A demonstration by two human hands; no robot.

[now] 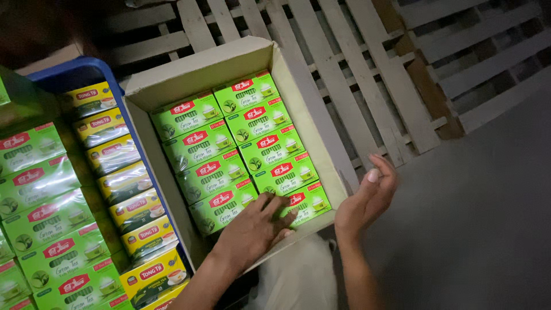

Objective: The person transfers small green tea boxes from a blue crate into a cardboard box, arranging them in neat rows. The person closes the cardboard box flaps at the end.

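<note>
Ten green rectangular tea boxes (241, 152) fill an open brown cardboard carton (201, 72) in two rows. The left hand (252, 229), fingers spread, lies flat on the boxes at the carton's near edge. The right hand (367, 198) hovers open and empty just outside the carton's near right corner. Yellow tea boxes (123, 183) line a blue crate (74, 72) along the carton's left wall; a pale wooden pallet (367, 74) lies beneath.

An open brown cardboard carton (298, 86) holds two rows of flat green rectangular tea boxes with red label patches (252, 143), running away from the left hand (252, 232), whose fingers lie on the nearest ones. Left of that hand, a column of yellow cellophane-wrapped tea boxes (123, 183) sits against a blue edge. Further left lie more green wrapped tea boxes (46, 218).
</note>
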